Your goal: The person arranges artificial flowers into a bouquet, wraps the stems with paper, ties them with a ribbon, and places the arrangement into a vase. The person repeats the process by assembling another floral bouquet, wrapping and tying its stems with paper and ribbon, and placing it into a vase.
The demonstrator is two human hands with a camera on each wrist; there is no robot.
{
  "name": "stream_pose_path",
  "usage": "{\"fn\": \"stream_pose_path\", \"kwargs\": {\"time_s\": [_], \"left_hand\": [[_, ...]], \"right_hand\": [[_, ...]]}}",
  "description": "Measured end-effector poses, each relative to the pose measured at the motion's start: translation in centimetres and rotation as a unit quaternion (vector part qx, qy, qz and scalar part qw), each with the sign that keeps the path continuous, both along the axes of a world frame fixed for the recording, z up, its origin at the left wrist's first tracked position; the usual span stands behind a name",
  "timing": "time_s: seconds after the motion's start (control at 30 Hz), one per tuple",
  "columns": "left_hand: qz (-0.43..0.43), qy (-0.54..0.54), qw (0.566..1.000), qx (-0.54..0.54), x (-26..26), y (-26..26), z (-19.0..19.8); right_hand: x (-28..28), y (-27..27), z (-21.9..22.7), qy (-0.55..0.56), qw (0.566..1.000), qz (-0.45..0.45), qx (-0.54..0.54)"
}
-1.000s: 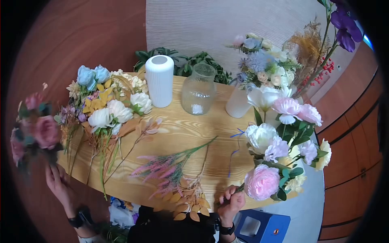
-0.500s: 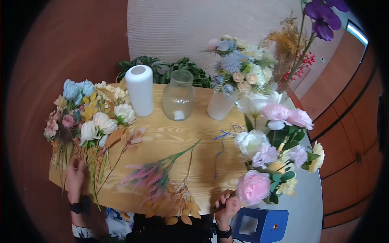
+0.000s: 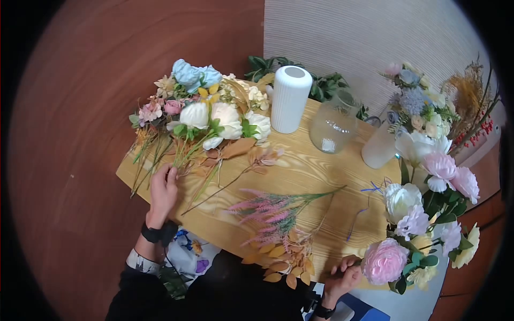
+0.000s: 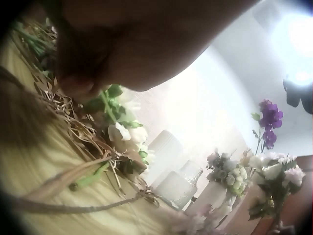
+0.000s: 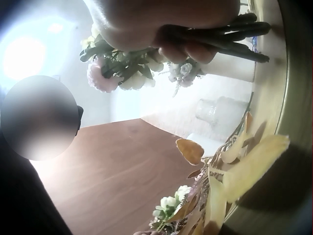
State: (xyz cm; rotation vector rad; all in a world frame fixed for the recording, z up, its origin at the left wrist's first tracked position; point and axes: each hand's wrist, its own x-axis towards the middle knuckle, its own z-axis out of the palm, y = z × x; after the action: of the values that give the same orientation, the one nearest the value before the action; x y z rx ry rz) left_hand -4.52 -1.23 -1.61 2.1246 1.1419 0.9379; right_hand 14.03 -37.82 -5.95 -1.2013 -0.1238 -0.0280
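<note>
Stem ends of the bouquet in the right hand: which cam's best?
Right wrist: the stem ends jut from the grip of the right hand, close to the lens. Head shows the bouquet mostly as blooms and leaves, no stem ends discernible. Left wrist shows it small and distant, stem ends indistinguishable.

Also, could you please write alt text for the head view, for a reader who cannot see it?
A person's left hand holds white flowers and the right hand a mixed bouquet at a wooden table. On it lie a pink sprig and a yellow-leaved branch; behind stand a white vase and a clear glass vase.
</note>
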Motion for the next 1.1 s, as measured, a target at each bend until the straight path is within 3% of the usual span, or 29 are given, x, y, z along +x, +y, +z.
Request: {"fn": "stream_pose_path", "kwargs": {"time_s": [0.13, 0.2, 0.27, 0.33, 0.37, 0.4, 0.43, 0.47, 0.5, 0.53, 0.6, 0.67, 0.73, 0.77, 0.8, 0.87, 0.9, 0.97, 1.0, 1.03, 1.1], "left_hand": [[-0.003, -0.142, 0.989, -0.047, 0.1, -1.8, 1.0], [-0.019, -0.173, 0.983, -0.065, 0.3, -2.9, 2.0], [-0.055, -0.288, 0.933, -0.207, 1.0, -4.9, 3.9], [-0.135, -0.317, 0.904, -0.252, 1.9, -6.8, 4.4], [-0.171, -0.364, 0.88, -0.254, 2.8, -8.2, 4.7], [-0.206, -0.41, 0.85, -0.258, 3.9, -9.4, 4.9], [-0.233, -0.409, 0.839, -0.273, 5.2, -10.7, 5.2], [-0.259, -0.413, 0.84, -0.239, 6.3, -12.2, 5.5], [-0.279, -0.418, 0.841, -0.2, 7.0, -13.2, 5.8], [-0.316, -0.435, 0.812, -0.227, 7.8, -13.7, 4.5], [-0.304, -0.321, 0.874, -0.2, 9.6, -15.8, 3.8], [-0.387, -0.23, 0.879, -0.156, 11.5, -17.3, 4.4], [-0.414, -0.217, 0.859, -0.207, 13.0, -19.7, 5.4], [-0.433, -0.199, 0.839, -0.262, 13.6, -20.7, 5.8], [-0.437, -0.199, 0.838, -0.26, 14.1, -21.5, 5.9], [-0.461, -0.227, 0.814, -0.271, 15.2, -22.5, 5.6], [-0.463, -0.24, 0.828, -0.208, 15.4, -22.5, 5.4], [-0.489, -0.213, 0.825, -0.186, 15.6, -21.9, 4.0], [-0.512, -0.186, 0.822, -0.165, 15.8, -21.8, 3.3], [-0.513, -0.188, 0.821, -0.165, 16.1, -21.8, 2.6], [-0.513, -0.232, 0.824, -0.064, 16.5, -21.8, 2.2]], "right_hand": [[-0.1, 0.7, 0.6, 0.018, 1.0, 0.009, 0.013], [0.0, 0.5, 0.6, -0.065, 0.997, 0.047, -0.023], [-0.1, 0.8, 1.5, -0.069, 0.994, 0.076, -0.026], [0.8, 1.0, 0.5, -0.038, 0.995, 0.083, 0.04], [0.3, 0.5, -0.1, -0.063, 0.99, 0.092, -0.081], [0.6, 0.4, -0.9, -0.156, 0.975, 0.113, -0.111], [0.5, 1.0, -0.8, -0.109, 0.987, 0.073, -0.093], [0.2, 1.7, 1.4, -0.013, 0.994, 0.098, 0.048], [0.9, 1.5, 0.7, -0.036, 0.995, 0.096, 0.02], [1.8, 1.6, -0.4, -0.058, 0.993, 0.099, -0.004], [2.4, 1.6, -1.1, -0.065, 0.992, 0.108, -0.001], [2.2, 2.0, -0.8, -0.072, 0.99, 0.125, 0.003], [1.7, 2.6, 0.5, -0.067, 0.987, 0.148, 0.004], [2.8, 2.5, -2.7, -0.08, 0.983, 0.163, 0.017], [2.8, 2.5, -2.6, -0.082, 0.984, 0.159, 0.019], [2.5, 2.6, -2.2, 0.02, 0.973, 0.225, 0.057], [2.3, 2.7, -0.4, -0.052, 0.973, 0.224, 0.01], [1.6, 2.6, 0.7, -0.04, 0.977, 0.207, 0.0], [1.5, 2.6, 0.8, -0.026, 0.981, 0.192, -0.011], [2.0, 2.3, -0.5, -0.108, 0.977, 0.152, -0.104], [2.1, 1.7, -0.4, -0.139, 0.969, 0.152, -0.136]]}}
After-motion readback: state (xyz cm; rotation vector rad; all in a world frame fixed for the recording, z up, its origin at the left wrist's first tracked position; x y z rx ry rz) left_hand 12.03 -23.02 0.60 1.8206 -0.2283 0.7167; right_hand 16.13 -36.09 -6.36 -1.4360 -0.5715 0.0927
